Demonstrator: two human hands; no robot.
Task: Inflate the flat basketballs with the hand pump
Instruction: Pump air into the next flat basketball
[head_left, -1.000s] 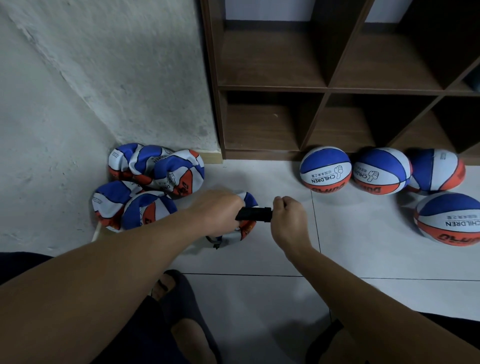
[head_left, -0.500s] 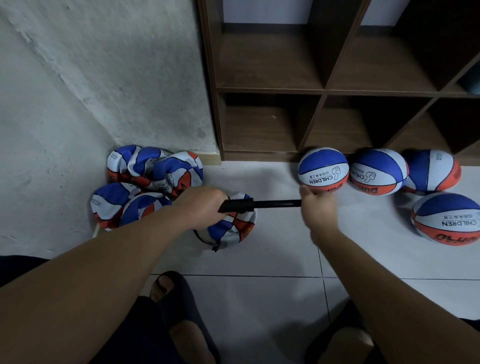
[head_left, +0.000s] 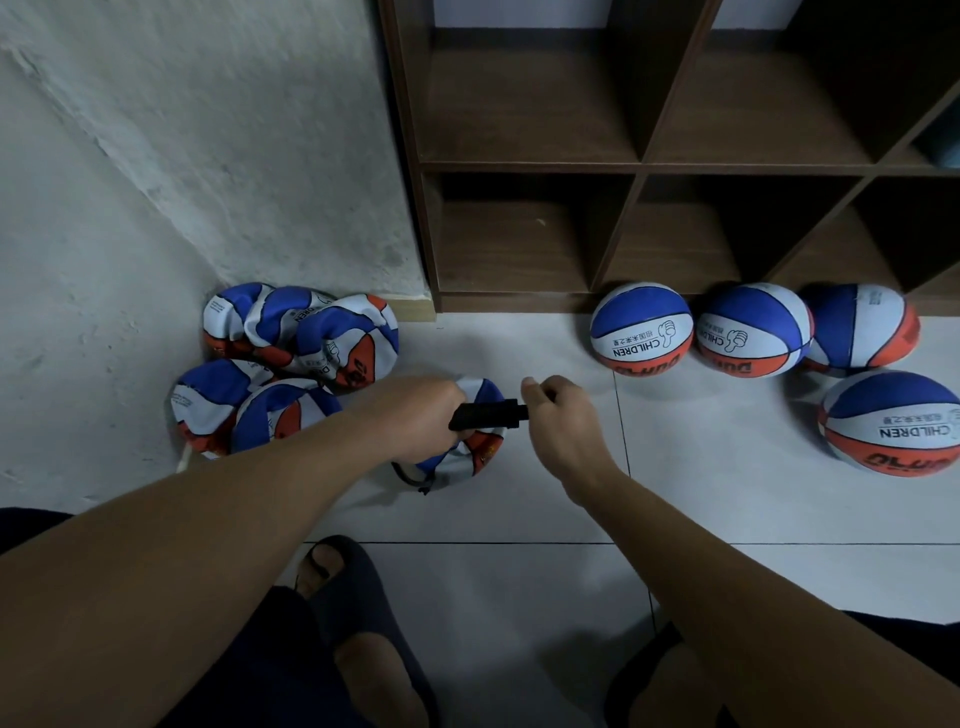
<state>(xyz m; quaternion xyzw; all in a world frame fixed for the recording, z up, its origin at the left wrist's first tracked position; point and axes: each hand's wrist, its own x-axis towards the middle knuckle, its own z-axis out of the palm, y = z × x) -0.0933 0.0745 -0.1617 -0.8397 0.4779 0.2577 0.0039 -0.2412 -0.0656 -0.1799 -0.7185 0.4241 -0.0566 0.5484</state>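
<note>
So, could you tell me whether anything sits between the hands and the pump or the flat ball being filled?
Nothing visible does: the left hand grips the pump over the flat ball, the right hand holds its handle end.

Both bare forearms reach forward from the bottom corners of the view and converge on the hand pump (head_left: 485, 414). The left hand (head_left: 418, 415) has its back turned up and its fingers curled round the left end of the pump's black barrel, gripping it. The left wrist is straight, in line with the forearm. The right hand (head_left: 558, 418) is closed at the pump's right end, knuckles up, thumb tip raised above the barrel, gripping the handle there. The right wrist bends slightly inward toward the pump. The two hands sit close together, with only a short stretch of barrel between them.
</note>
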